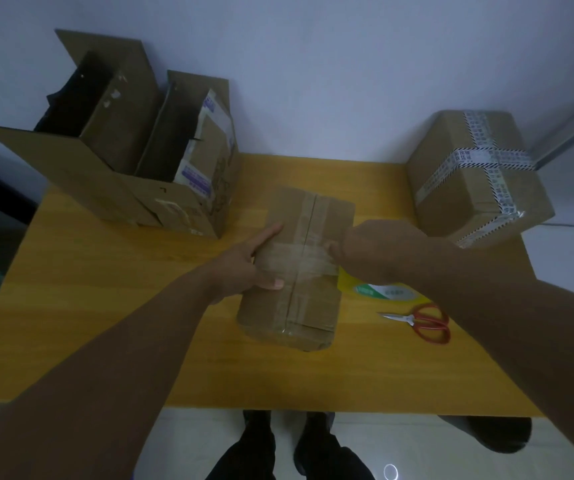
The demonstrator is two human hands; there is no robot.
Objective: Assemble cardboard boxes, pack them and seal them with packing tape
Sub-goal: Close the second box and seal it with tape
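A small brown cardboard box (308,292) lies closed in the middle of the yellow table (105,306), with tape along its centre seam. A band of brown tape (296,259) crosses its top. My left hand (244,268) grips the box's left side, thumb on top and index finger stretched along the edge. My right hand (365,251) hovers at the box's right edge with curled fingers, one fingertip on the tape band. It holds a yellow tape roll (385,291) that shows under the palm, though the grip itself is mostly hidden.
Red-handled scissors (424,322) lie on the table to the right of the box. A sealed box with striped printed tape (475,174) stands at the back right. A large open carton (133,161) holding flattened boxes occupies the back left. My shoes show below the table's front edge.
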